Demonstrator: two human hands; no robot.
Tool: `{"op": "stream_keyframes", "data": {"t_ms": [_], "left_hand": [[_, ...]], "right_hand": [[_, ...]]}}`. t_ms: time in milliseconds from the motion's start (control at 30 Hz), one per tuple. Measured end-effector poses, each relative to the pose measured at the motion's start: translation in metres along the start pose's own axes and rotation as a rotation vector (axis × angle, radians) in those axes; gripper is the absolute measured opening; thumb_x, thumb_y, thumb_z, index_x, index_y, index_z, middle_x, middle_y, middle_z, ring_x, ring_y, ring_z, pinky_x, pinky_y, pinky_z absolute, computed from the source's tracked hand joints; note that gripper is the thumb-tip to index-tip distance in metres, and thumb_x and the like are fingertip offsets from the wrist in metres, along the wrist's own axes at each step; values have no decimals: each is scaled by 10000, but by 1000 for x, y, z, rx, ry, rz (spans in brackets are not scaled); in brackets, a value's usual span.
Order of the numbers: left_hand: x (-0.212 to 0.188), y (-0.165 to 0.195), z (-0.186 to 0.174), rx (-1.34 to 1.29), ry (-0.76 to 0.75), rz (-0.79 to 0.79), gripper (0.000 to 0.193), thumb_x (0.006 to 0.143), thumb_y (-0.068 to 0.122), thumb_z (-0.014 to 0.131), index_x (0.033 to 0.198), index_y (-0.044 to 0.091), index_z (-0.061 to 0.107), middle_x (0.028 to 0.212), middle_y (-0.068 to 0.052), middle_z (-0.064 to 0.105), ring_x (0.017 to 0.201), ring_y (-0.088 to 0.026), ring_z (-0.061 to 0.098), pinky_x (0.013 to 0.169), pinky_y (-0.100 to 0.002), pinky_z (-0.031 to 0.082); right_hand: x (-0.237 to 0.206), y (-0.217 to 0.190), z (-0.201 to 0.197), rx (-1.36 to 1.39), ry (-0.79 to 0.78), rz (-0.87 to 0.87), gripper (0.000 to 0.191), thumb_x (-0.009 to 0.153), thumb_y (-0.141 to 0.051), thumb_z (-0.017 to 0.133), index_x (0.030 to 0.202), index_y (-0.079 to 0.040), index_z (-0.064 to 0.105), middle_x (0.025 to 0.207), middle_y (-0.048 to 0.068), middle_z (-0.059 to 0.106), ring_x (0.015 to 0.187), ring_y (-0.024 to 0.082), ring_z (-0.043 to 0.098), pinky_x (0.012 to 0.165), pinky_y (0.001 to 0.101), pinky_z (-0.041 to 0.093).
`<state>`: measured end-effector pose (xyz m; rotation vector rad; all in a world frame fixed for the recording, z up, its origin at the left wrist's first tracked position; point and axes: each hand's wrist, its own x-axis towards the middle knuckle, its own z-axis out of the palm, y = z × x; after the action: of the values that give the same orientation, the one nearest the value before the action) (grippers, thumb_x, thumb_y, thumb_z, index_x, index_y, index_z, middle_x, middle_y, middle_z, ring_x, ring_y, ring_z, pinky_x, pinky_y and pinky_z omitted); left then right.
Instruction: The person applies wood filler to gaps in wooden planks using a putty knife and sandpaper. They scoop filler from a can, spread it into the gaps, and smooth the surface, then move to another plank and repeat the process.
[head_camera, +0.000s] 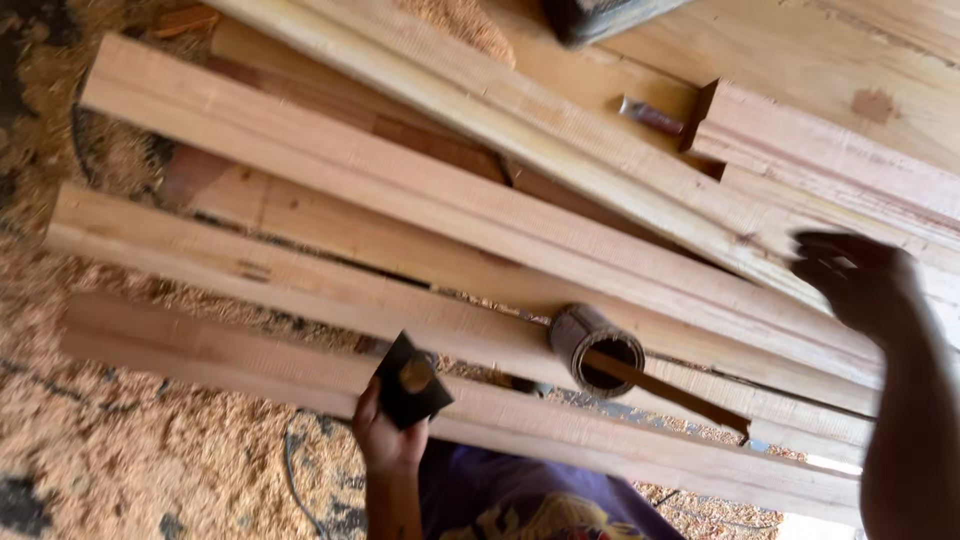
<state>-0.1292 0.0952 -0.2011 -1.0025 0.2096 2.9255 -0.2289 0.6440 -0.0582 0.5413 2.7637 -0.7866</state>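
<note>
Wooden planks (420, 260) lie stacked over sawdust, their faces rough as far as shows; sanding seems barely begun. Left hand (385, 435) clamps a dark sanding block (408, 382) at the near plank's edge. Right hand (850, 280), blurred, hovers apart at right, grip unclear. Sandpaper roll (595, 345) rests between them

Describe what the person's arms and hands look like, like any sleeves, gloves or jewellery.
Both hands are bare: no gloves on the left hand or the right hand. Both forearms show uncovered, with no sleeves reaching them. No watch, bracelet or ring is visible, though the right hand is blurred. Purple patterned clothing shows lower down, between the arms.
</note>
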Motion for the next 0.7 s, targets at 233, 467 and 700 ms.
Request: {"op": "stream_keyframes", "data": {"t_ms": [233, 467, 700], "left_hand": [[12, 42, -5, 117, 211, 86, 551, 1013, 288, 552, 1457, -35, 500, 1405, -178, 606, 1299, -322, 581, 1114, -527, 431], [12, 80, -28, 247, 561, -8, 596, 977, 365, 492, 1485, 52, 475, 1409, -168, 604, 1298, -310, 575, 1073, -519, 419], [25, 33, 15, 216, 26, 106, 518, 947, 260, 612, 1371, -34, 565, 1278, -168, 667, 1164, -311, 646, 984, -470, 545]], "right_hand": [[189, -112, 103, -564, 101, -342, 266, 890, -259, 744, 1147, -192, 766, 1252, 150, 659, 1172, 334, 562, 983, 549, 433], [229, -147, 132, -735, -35, 48, 486, 875, -458, 798, 1185, -94, 714, 1522, 286, 388, 1395, 490, 310, 1073, 698, 349], [175, -139, 88, 195, 202, -267, 356, 935, -129, 851, 1119, 28, 589, 973, 108, 733, 815, 217, 722, 701, 353, 566]]}}
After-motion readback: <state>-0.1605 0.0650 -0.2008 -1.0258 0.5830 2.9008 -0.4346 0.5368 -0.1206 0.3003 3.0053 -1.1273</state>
